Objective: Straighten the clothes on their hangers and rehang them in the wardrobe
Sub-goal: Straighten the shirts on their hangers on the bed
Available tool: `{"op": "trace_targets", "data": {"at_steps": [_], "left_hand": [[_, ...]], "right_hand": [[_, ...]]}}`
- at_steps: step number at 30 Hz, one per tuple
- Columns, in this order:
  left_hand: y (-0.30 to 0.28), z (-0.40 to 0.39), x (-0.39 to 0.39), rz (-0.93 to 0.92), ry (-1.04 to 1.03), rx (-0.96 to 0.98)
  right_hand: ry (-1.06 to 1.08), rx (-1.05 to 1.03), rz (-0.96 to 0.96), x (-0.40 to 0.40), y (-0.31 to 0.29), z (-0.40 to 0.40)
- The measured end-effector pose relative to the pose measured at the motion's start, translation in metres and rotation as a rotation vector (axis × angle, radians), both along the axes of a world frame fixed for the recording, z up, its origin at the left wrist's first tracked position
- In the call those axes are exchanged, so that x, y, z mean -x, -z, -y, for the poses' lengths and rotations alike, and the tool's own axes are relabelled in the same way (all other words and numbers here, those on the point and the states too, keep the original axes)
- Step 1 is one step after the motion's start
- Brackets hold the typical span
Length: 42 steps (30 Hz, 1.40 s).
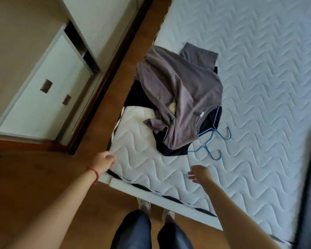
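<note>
The left hand (104, 161) is hanging loosely curled at the quilted white mattress (258, 87) edge; the right hand (199, 174) is reaching, fingers spread, both empty. The crumpled grey-brown T-shirt (178, 87) is lying over dark garments, thin blue wire hangers (212, 141) poking out; lifting by a hook should avoid tangling.

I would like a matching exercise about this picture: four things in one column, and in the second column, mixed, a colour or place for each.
Things:
1. top shirt
2. hangers
3. left hand
4. right hand

Descriptions:
A. blue, hooks lying on the mattress
B. at the mattress corner, red string on its wrist
C. grey-brown, crumpled over dark clothes
D. over the mattress, fingers spread, holding nothing

Pairs: 1-C, 2-A, 3-B, 4-D
</note>
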State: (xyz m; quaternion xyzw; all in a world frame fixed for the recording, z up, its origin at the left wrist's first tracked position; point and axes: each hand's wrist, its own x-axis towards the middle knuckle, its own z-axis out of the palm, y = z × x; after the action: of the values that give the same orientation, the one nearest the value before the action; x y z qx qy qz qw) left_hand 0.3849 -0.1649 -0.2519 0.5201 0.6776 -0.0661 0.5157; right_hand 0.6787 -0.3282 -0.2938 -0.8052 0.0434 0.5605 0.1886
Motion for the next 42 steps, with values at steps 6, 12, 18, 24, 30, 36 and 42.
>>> {"op": "trace_targets", "data": {"at_steps": [6,12,18,24,30,36,42], "left_hand": [[0.050,-0.005,-0.041,0.043,-0.006,0.019],[0.088,0.035,-0.043,0.076,-0.062,0.114],[0.086,0.061,-0.033,0.058,-0.187,0.164],[0.049,0.057,-0.042,0.098,-0.203,0.097],[-0.006,0.050,-0.065,0.187,-0.116,-0.009],[-0.049,0.045,-0.089,0.280,0.105,-0.087],[-0.099,-0.009,-0.105,0.382,0.248,-0.221]], "right_hand": [[0.171,-0.128,0.056,-0.018,0.062,-0.058],[0.316,-0.155,0.177,-0.019,0.100,-0.086],[0.307,-0.120,0.276,-0.018,0.096,-0.095],[0.248,-0.158,0.427,-0.032,0.048,-0.088],[0.107,-0.278,0.573,-0.054,-0.034,-0.085],[0.085,-0.384,0.705,-0.064,-0.130,-0.085],[-0.028,-0.455,0.914,-0.054,-0.214,-0.082]]}}
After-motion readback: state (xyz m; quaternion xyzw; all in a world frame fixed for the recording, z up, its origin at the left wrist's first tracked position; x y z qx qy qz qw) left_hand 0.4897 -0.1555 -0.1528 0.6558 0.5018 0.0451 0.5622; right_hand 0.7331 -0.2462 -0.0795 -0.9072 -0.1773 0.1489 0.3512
